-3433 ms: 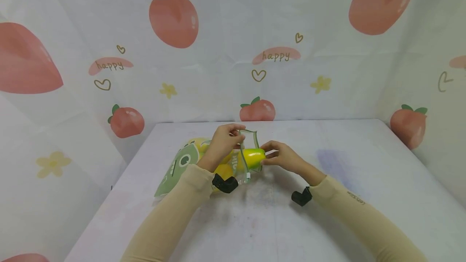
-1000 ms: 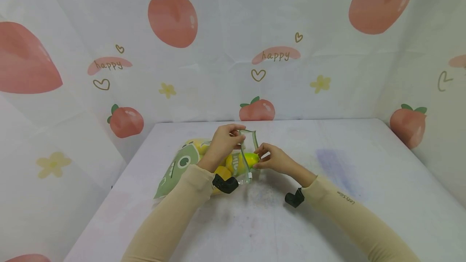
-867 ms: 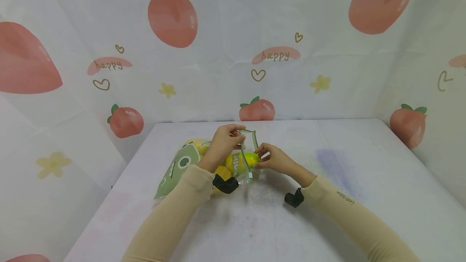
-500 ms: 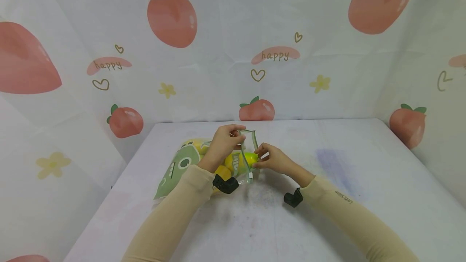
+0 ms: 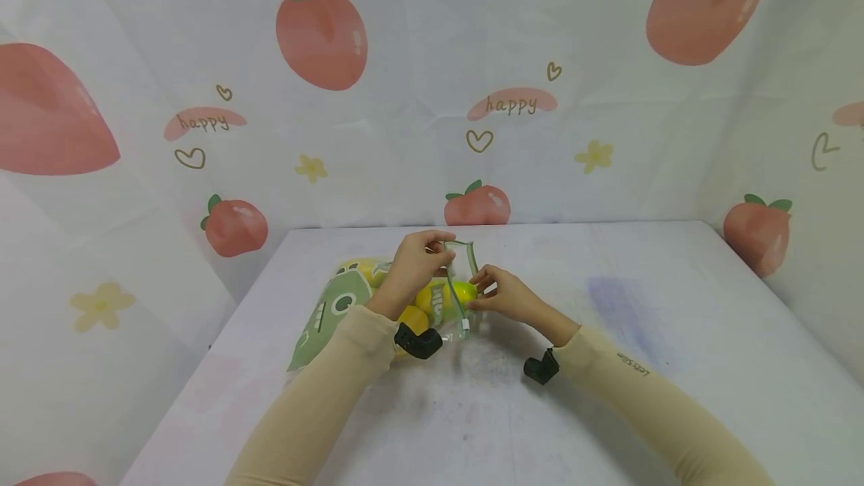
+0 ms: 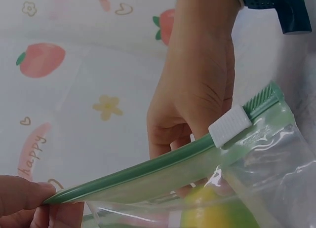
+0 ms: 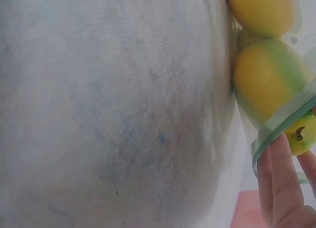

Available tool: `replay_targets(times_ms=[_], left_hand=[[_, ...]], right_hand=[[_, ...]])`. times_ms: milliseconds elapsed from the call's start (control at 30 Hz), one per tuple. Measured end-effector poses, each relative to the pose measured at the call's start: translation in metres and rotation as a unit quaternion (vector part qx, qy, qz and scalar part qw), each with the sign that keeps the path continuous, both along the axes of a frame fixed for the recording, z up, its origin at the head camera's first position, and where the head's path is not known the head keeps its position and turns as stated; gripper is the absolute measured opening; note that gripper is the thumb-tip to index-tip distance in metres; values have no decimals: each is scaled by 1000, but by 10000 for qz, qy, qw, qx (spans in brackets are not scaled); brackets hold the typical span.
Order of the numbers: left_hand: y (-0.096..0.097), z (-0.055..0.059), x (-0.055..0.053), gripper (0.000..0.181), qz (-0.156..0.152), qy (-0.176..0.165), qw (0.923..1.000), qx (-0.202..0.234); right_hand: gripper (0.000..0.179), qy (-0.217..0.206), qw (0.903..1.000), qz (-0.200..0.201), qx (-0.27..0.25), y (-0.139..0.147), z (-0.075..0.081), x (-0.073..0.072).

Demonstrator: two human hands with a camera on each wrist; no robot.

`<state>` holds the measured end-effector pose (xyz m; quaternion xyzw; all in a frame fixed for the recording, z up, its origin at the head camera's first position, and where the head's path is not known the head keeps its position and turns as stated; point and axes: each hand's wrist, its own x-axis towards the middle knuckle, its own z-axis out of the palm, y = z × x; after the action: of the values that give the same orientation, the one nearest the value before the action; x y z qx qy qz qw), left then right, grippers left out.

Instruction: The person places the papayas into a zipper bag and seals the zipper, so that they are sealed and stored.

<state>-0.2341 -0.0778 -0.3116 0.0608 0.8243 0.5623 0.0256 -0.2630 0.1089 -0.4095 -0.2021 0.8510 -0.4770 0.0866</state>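
A clear zip bag point(image 5: 328, 325) with a green face print lies on its side, its mouth to the right. My left hand point(image 5: 413, 265) pinches the green zip edge at the upper part of the mouth. The white slider point(image 6: 230, 126) sits near the zip's other end. A yellow-green fruit point(image 5: 464, 294) lies mostly inside the bag, its stem end at the mouth. My right hand point(image 5: 509, 297) holds that end between thumb and fingers; its fingers point(image 7: 284, 181) reach in at the zip edge. Other yellow fruits point(image 7: 261, 13) fill the bag, partly hidden by my left arm.
The bag rests on a white table point(image 5: 472, 411) with a purple-blue stain on the right side. A white cloth backdrop point(image 5: 405, 148) printed with peaches stands behind and at both sides. A black camera mount point(image 5: 418, 341) is worn on each wrist.
My right hand has moved left with the yellow-green fruit, which has slid deeper into the bag; over the last second the shift is slight. My left hand keeps its place on the bag's edge.
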Motion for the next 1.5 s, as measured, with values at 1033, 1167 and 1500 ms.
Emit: replay_targets(times_ms=[1033,1167,1500], left_hand=[[-1,-1,2,31,-3,53,9999,106],[0,-2,1,31,-13,12,9999,122],[0,-2,1,32,-34,5,9997,257]], right_hand=[[49,-218,9990,-40,-399,20,19,6],[43,-98,9989,25,-451,23,25,13],[34,31,9971,-52,-756,28,38,36]])
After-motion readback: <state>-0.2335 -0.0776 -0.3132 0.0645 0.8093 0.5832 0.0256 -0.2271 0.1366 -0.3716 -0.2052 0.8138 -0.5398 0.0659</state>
